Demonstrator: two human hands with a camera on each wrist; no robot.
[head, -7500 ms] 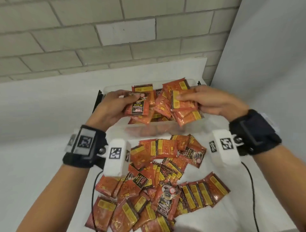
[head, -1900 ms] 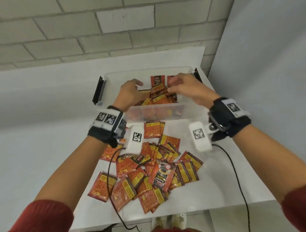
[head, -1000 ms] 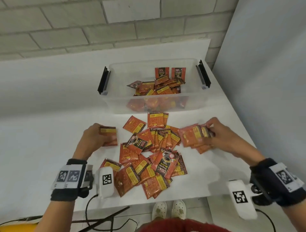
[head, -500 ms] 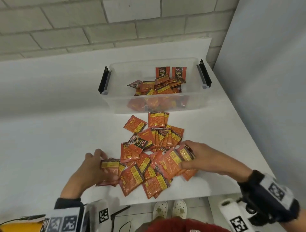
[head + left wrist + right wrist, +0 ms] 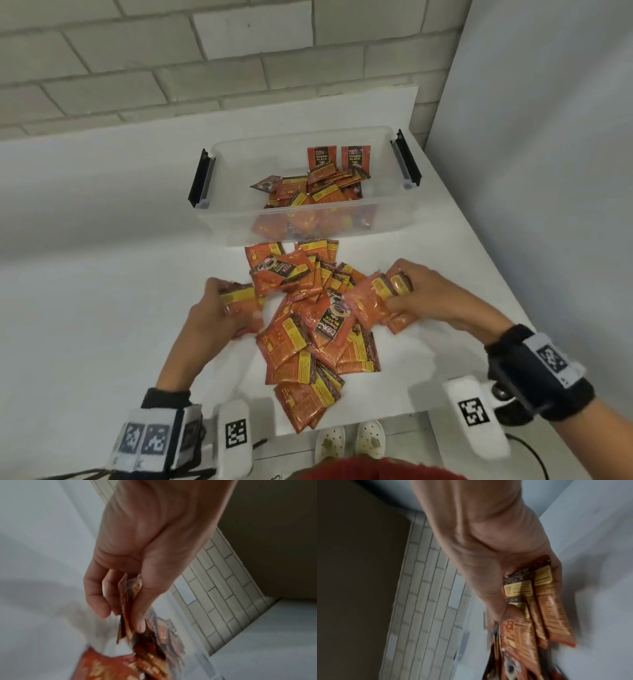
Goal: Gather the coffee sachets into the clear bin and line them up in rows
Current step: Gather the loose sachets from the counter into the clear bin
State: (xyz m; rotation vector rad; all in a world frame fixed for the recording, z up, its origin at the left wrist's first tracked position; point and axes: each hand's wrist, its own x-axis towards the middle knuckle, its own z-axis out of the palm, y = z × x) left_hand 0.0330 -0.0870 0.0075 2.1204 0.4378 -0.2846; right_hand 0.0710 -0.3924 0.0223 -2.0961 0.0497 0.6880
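Note:
A loose pile of orange coffee sachets (image 5: 308,322) covers the white table in front of the clear bin (image 5: 222,219). More sachets (image 5: 318,192) lie heaped in the bin, and two (image 5: 339,157) stand upright against its far wall. My left hand (image 5: 222,308) grips a few sachets (image 5: 239,301) at the pile's left edge; in the left wrist view thumb and fingers (image 5: 137,615) pinch that thin stack (image 5: 126,608). My right hand (image 5: 421,298) holds a fanned bunch of sachets (image 5: 376,301) at the pile's right edge, also seen in the right wrist view (image 5: 544,601).
The bin has black latch handles (image 5: 200,178) at both ends and sits near the table's far right corner. A brick wall (image 5: 205,68) stands behind and a plain wall (image 5: 548,137) to the right. The table's front edge (image 5: 376,421) runs just below the pile.
Both hands came out of the bin to the pile on the table and took up sachets. In the last half second they moved upward along the pile's sides, with their bunches.

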